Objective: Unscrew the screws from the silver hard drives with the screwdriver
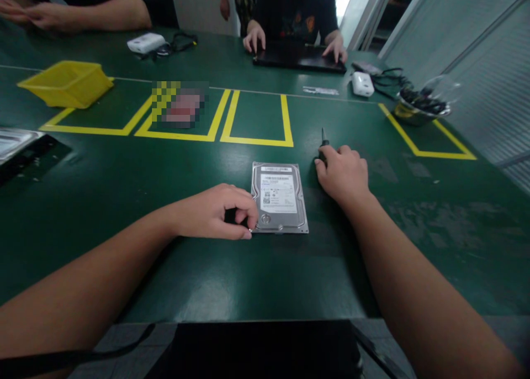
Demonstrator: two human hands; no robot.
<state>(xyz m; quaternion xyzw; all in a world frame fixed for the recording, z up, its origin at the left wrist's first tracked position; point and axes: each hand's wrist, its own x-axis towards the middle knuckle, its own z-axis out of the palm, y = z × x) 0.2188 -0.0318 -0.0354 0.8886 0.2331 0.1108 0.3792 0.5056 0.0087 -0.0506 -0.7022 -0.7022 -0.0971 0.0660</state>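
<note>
A silver hard drive [279, 196] with a white printed label lies flat on the green table in front of me. At its near left corner, my left hand [221, 210] is closed, thumb and fingertips drawn together against the drive's edge. A tiny bright spot shows at the thumb tip; I cannot make out what it is. To the right of the drive, my right hand [343, 172] rests on the table, fingers wrapped round the dark handle of a screwdriver [323, 136]. The screwdriver's thin shaft points away from me.
Yellow tape outlines [256, 141] mark the table [199, 282]. A yellow bin [68, 85] stands at the far left, a bowl of dark parts [422, 105] at the right. Another drive-like device [20, 147] lies left. Across the table, a person's hands touch a black panel [298, 57].
</note>
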